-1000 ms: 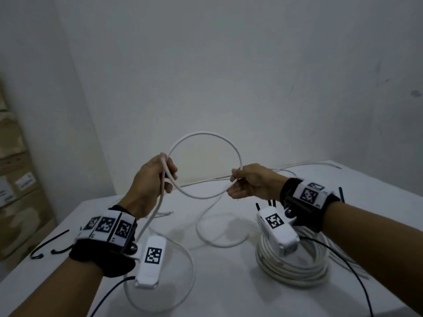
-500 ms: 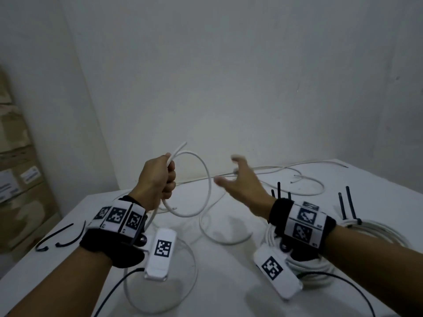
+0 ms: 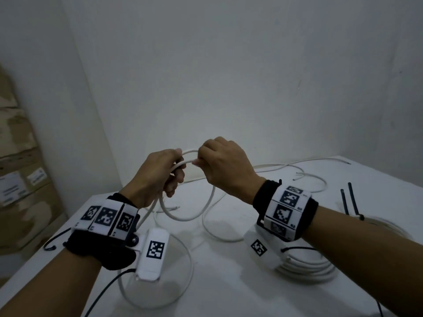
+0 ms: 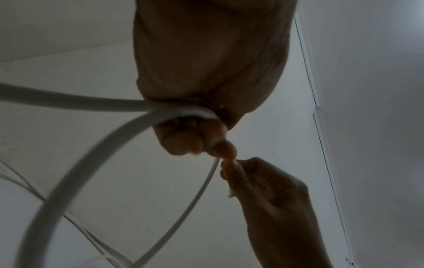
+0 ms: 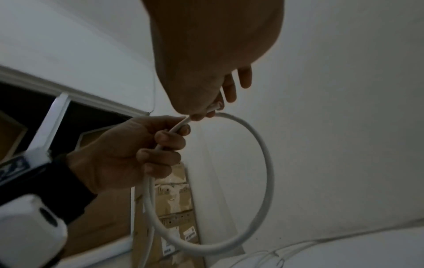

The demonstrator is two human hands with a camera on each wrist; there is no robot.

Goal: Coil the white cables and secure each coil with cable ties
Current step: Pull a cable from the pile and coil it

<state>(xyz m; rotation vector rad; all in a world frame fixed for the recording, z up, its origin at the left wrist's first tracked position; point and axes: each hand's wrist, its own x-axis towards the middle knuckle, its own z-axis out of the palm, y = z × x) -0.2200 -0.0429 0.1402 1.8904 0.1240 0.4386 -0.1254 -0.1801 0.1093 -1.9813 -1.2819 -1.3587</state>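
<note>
At centre frame, above the white tabletop [image 3: 229,282], your left hand [image 3: 158,177] grips the gathered loops of thin white round cable [image 3: 183,217]. Keep that fist firm. Your right hand [image 3: 225,168], just beside it, pinches the next loop; lay it flush, same size, untwisted.

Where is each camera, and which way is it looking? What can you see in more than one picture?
Head: worn on the head, looking forward and down at the white table; both forearms, left hand and right hand show.
Left wrist: under the left hand, looking up along it toward the wall; its fingers and the right hand show.
Right wrist: under the right hand, looking toward the cardboard boxes; the left hand shows.
Shared: all three show both hands gripping the white cable loop.
</note>
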